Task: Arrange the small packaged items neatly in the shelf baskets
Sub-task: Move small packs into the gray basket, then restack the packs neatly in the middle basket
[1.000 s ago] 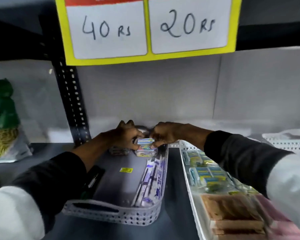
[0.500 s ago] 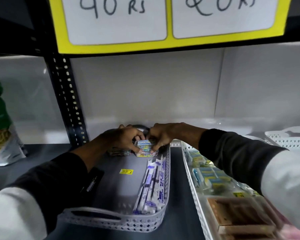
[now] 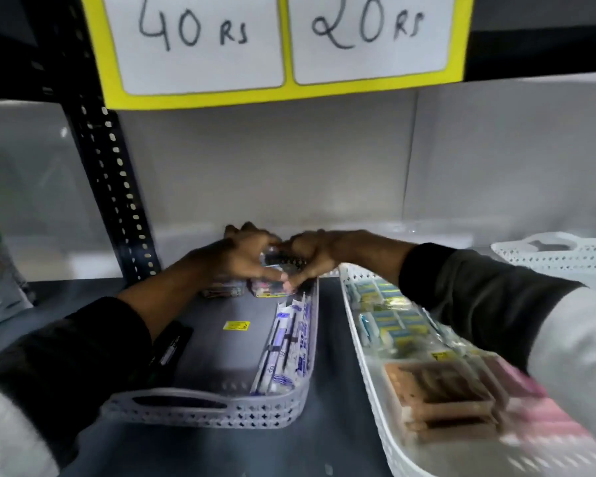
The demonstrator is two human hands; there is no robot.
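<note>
Packets (image 3: 278,270), small and colourful, stacked at the far end of the grey basket (image 3: 203,413), centre of frame, pinched from both sides. Left hand (image 3: 236,254) curled against the stack's left face, fingers bent, thumb reaching across the top; right hand (image 3: 308,256) closed on the right face, fingertips tucked low at the front corner. Exact number of packets unclear through motion blur. Another packet (image 3: 222,290) just left of the stack, on the basket floor under the left wrist. Long white-and-blue sachets (image 3: 288,342) lined against the basket's right wall, running toward the lower middle of the frame. White basket (image 3: 369,373) at right, holding blue-yellow boxes (image 3: 389,321) and brown boxes (image 3: 437,394). Price card (image 3: 279,46) across the top, perforated post (image 3: 114,173) at upper left. Likely step: squaring the stack against the back wall. Risks: uneven squeeze, then top packet sliding off and stack fanning; hasty release, then a lean onto the sachets; left forearm dragging the loose packet askew; right sleeve, low over the white basket, brushing the boxes out of line.
</note>
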